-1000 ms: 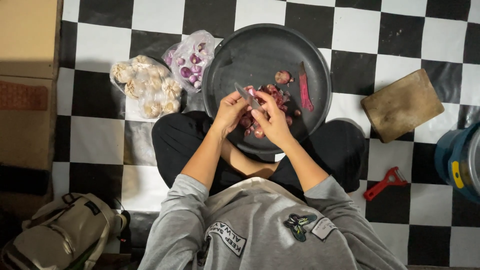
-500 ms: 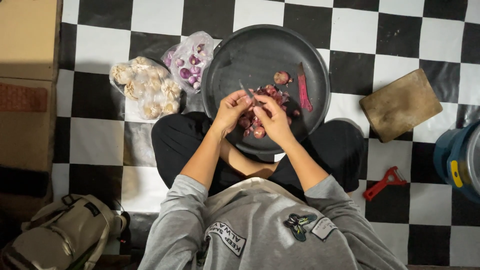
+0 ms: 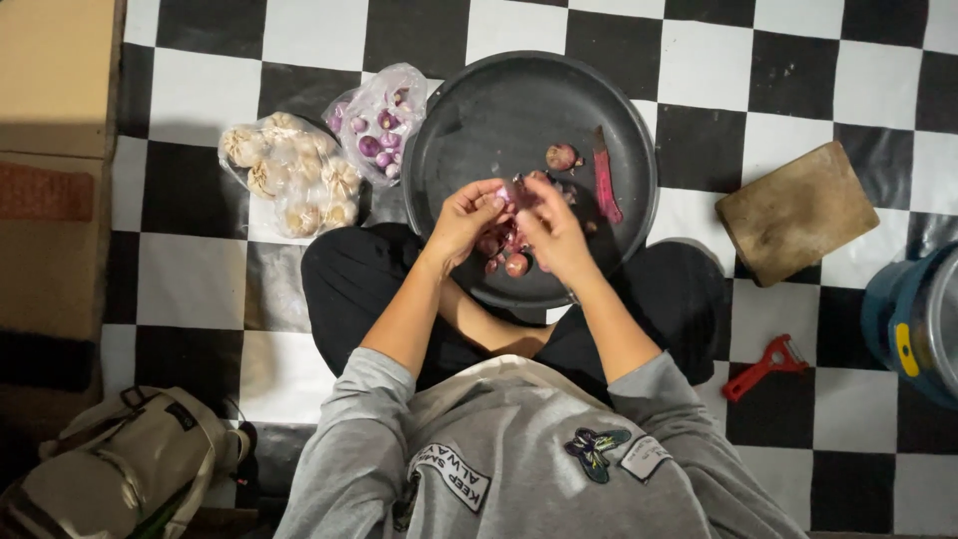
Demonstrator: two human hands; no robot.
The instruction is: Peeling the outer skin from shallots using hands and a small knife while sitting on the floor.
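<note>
I sit cross-legged on a checkered floor with a round black tray [image 3: 639, 130] in front of me. My left hand [image 3: 461, 218] and my right hand [image 3: 555, 232] meet over the tray's near half. Both pinch a small purple shallot [image 3: 516, 192] between their fingertips. Several reddish shallots [image 3: 515, 265] lie on the tray just below my hands. Beyond my hands, another shallot [image 3: 561, 156] rests beside a long reddish strip [image 3: 606, 182]. I see no knife blade clearly at this moment.
Clear bags of garlic [image 3: 289, 178] and purple shallots [image 3: 374, 122] lie left of the tray. On the right are a wooden board [image 3: 798, 210], a red peeler [image 3: 763, 365] and a blue container [image 3: 913, 321]. Cardboard boxes [image 3: 50, 150] and a beige backpack [image 3: 120, 469] are on the left.
A thin blade that stuck up above my left hand earlier no longer shows. My fingertips have drawn closer together around the shallot; the arms have hardly moved.
</note>
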